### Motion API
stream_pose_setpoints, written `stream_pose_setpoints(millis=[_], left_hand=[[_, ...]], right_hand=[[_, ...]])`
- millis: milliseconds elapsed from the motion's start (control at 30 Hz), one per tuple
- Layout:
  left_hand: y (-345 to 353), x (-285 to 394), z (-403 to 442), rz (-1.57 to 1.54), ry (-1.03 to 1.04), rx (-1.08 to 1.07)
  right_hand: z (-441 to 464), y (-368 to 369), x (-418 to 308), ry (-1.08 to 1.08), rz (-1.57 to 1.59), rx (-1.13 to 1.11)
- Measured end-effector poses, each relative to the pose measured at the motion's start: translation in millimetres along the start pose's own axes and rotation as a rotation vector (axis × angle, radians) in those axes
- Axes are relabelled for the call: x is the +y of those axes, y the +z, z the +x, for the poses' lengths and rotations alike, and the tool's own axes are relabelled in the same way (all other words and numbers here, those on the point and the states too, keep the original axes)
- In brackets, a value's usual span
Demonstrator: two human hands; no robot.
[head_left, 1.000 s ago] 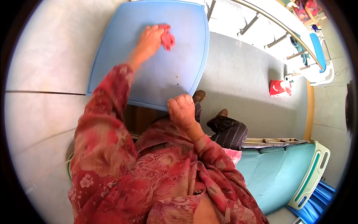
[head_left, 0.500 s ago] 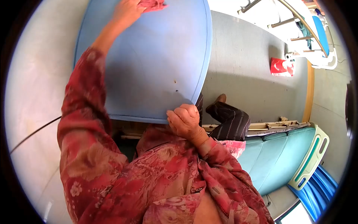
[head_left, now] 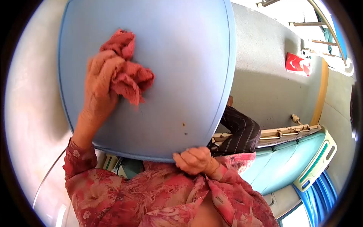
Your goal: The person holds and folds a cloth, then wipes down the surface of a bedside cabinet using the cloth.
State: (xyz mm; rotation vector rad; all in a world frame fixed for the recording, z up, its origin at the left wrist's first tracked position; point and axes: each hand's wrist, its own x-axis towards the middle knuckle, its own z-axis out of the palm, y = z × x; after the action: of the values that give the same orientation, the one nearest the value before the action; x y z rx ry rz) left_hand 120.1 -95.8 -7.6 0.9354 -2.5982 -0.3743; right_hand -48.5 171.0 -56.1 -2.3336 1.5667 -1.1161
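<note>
My left hand [head_left: 100,81] is closed around a crumpled red cloth [head_left: 132,81] and rests with it on a light blue tabletop [head_left: 181,56]. Part of the cloth sticks out past the fingers on both sides. At the near right corner, my right hand [head_left: 194,160] has its fingers curled over the table's raised rim. Two small dark marks lie on the surface between the hands, nearer the right one.
A bed with a teal mattress [head_left: 280,166] and a pale end board [head_left: 315,164] stands at the right. Farther off on the grey floor [head_left: 264,53] lies a red and white packet [head_left: 298,64], near a metal-framed bed or chair [head_left: 321,24]. My legs in striped trousers [head_left: 242,126] are beside the table.
My left hand has drawn the red cloth back across the tabletop, from the far edge toward me. The right hand keeps its hold on the rim while the whole view has shifted.
</note>
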Motion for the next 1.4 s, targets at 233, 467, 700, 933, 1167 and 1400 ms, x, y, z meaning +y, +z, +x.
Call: stream_pose_setpoints(millis=[233, 467, 700, 933, 1167, 1400], left_hand=[[7, -87, 85, 0.094, 0.080, 0.106], [6, -96, 87, -0.047, -0.067, 0.056], [-1, -14, 85, -0.711, -0.352, -0.241], [48, 97, -2, -0.219, 0.335, 0.024], [48, -14, 73, 0.126, 0.158, 0.330], [57, 31, 39, 0.071, 0.161, 0.302]], right_hand=[[0, -7, -5, 0.019, 0.031, -0.074], [3, -8, -1, 0.005, 0.015, -0.046], [0, 0, 0, 0.026, 0.016, 0.022], [4, 4, -1, 0.074, 0.006, 0.125], [13, 4, -3, 0.060, -0.054, 0.120], [12, 10, -3, 0.058, -0.065, 0.170]])
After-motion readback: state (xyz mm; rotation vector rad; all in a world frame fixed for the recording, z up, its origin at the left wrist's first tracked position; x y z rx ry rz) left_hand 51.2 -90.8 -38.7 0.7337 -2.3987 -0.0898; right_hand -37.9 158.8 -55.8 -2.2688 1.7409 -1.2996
